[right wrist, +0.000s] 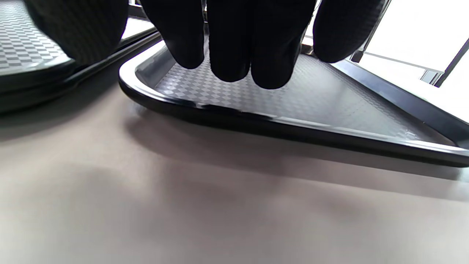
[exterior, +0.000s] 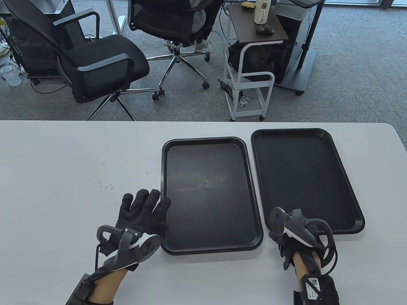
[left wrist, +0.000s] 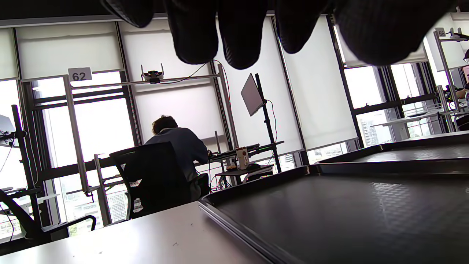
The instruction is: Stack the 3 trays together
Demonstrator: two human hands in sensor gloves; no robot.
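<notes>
Two black tray shapes lie side by side on the white table [exterior: 63,178]. The middle tray [exterior: 210,197] shows two rims, one over the other, in the right wrist view [right wrist: 33,79]. The right tray [exterior: 305,178] lies alone, seen close in the right wrist view [right wrist: 293,99]. My left hand [exterior: 143,209] lies flat with fingers spread beside the middle tray's left edge, fingertips touching its rim; that tray fills the left wrist view [left wrist: 348,216]. My right hand [exterior: 279,236] is at the right tray's near left corner, its fingers [right wrist: 234,47] hanging just above the rim, holding nothing.
Beyond the table's far edge stand two office chairs [exterior: 101,63], a white rolling cart [exterior: 251,82] and a small side table with a bottle [exterior: 262,12]. The table's left half is bare white surface.
</notes>
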